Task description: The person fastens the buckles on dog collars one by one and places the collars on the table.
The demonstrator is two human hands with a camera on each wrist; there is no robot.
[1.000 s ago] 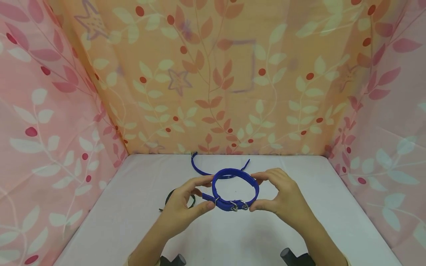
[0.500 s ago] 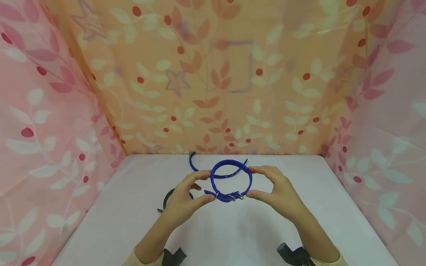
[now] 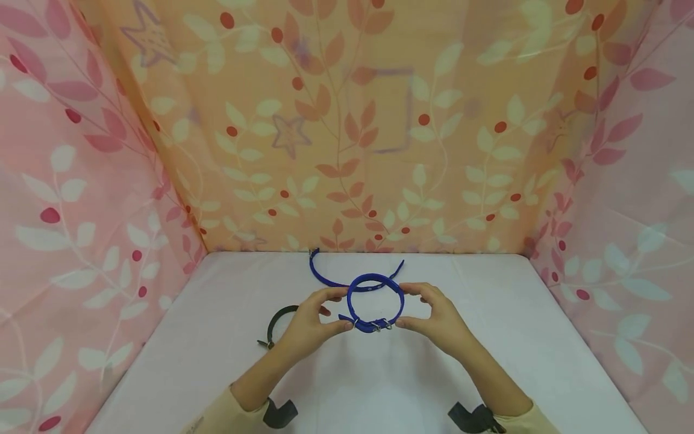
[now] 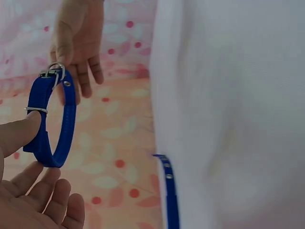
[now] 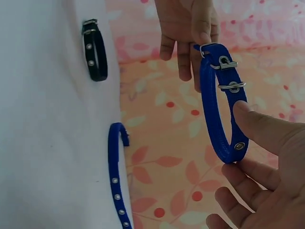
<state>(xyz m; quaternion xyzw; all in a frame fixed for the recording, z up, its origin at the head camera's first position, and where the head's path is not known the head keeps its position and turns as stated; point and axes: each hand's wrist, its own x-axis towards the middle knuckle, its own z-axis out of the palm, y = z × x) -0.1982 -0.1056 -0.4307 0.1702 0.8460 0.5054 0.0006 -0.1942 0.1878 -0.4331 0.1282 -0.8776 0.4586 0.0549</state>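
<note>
A blue collar [image 3: 367,327], buckled into a loop, is held up above the table between both hands. My left hand [image 3: 310,322] pinches its left side, with thumb below and fingers above. My right hand [image 3: 441,316] grips the right side in the same way. In the right wrist view, the thumb lies against the strap near the metal buckle [image 5: 228,64] and a D-ring [image 5: 232,86]. A metal keeper loop [image 4: 36,109] shows beside the left thumb in the left wrist view.
Behind the held loop, a second blue collar [image 3: 325,279] lies unbuckled on the white table [image 3: 379,386]. A dark collar [image 3: 273,322] lies left, partly hidden by the left hand. Floral cloth walls [image 3: 336,181] stand at the back and both sides.
Both hands rose with the blue collar, then came down a little. The loop now looks smaller and sits slightly further left. More of the dark collar shows. The grip is unchanged.
</note>
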